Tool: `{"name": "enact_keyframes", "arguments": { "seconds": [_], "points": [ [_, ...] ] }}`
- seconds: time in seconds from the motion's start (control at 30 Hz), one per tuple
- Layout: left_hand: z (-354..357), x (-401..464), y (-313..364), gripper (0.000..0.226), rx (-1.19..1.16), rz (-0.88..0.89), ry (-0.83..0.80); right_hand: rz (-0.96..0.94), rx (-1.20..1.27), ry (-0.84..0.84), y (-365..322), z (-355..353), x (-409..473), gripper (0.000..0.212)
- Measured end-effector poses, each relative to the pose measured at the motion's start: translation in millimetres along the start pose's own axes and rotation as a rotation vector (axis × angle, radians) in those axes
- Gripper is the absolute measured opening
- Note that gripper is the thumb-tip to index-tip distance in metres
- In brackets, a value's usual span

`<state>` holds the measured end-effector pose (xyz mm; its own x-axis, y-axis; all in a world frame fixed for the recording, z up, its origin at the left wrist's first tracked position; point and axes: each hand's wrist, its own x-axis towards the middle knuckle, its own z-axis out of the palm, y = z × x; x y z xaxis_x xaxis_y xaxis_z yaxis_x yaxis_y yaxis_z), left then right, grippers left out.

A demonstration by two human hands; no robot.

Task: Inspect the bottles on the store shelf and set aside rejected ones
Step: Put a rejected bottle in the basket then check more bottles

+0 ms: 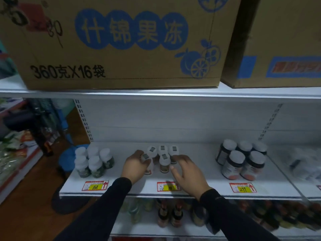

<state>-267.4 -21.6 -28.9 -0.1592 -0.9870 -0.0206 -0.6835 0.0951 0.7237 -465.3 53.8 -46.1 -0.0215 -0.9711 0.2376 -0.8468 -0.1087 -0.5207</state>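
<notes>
The left hand (134, 165) grips one small bottle (147, 164) with a white cap, at the front left of the middle group on the shelf (199, 180). The right hand (186, 171) is spread, fingers loose, just beside another bottle (164, 162); I cannot tell if it touches it. That group has five bottles with white caps, counting the held one. To the left stand five green bottles (94, 161) close together. To the right stand five dark bottles (241, 161), bigger ones. Three price tags sit on the shelf edge: one (95, 185) under the green group, one (167, 186) partly hidden by the right hand, one (242, 187) under the dark group. Two big boxes (121, 42) sit on the shelf above. More bottles (169, 214) stand on the shelf below.
</notes>
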Motion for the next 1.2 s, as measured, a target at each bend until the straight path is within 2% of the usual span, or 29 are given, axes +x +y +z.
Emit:
{"name": "enact_keyframes", "arguments": {
  "seconds": [0.13, 0.27, 0.4, 0.5, 0.57, 0.7, 0.83, 0.93, 1.1, 1.2],
  "points": [
    [-22.5, -1.4, 6.0, 0.022, -0.092, 0.005, 0.065, 0.014, 0.127, -0.016, -15.1, 9.4, 9.5, 0.048],
    [-37.3, -0.7, 13.6, 0.034, -0.299, 0.016, 0.084, 0.029, 0.314, -0.006, -34.5, 16.7, 14.1, 0.055],
    [-46.3, -3.1, 27.9, 0.014, -0.506, 0.027, 0.049, 0.055, 0.495, -0.017, -50.6, 17.3, 14.0, 0.068],
    [-47.7, -4.4, 35.6, 0.019, -0.604, 0.027, 0.003, 0.072, 0.575, 0.009, -61.6, 11.0, 10.9, 0.055],
    [-47.8, -4.6, 38.6, 0.02, -0.637, 0.032, -0.018, 0.086, 0.664, 0.037, -65.1, 8.5, 8.6, 0.042],
    [-51.2, -2.9, 43.0, 0.01, -0.632, 0.075, -0.074, 0.104, 0.802, 0.036, -68.3, 6.4, 5.0, 0.031],
    [-55.5, -2.0, 45.0, 0.019, -0.67, 0.071, -0.135, 0.13, 0.856, 0.035, -68.0, 7.4, 4.4, 0.022],
    [-55.0, -0.5, 45.7, 0.022, -0.709, 0.057, -0.118, 0.142, 0.88, 0.05, -70.1, 7.0, 3.8, 0.025],
    [-48.7, 2.6, 43.8, 0.029, -0.736, 0.036, -0.064, 0.173, 0.939, 0.053, -72.4, 5.2, 6.0, 0.045],
    [-47.1, 3.5, 43.5, 0.027, -0.739, 0.055, -0.088, 0.189, 0.958, 0.053, -71.0, 5.5, 7.1, 0.042]
  ]
}}
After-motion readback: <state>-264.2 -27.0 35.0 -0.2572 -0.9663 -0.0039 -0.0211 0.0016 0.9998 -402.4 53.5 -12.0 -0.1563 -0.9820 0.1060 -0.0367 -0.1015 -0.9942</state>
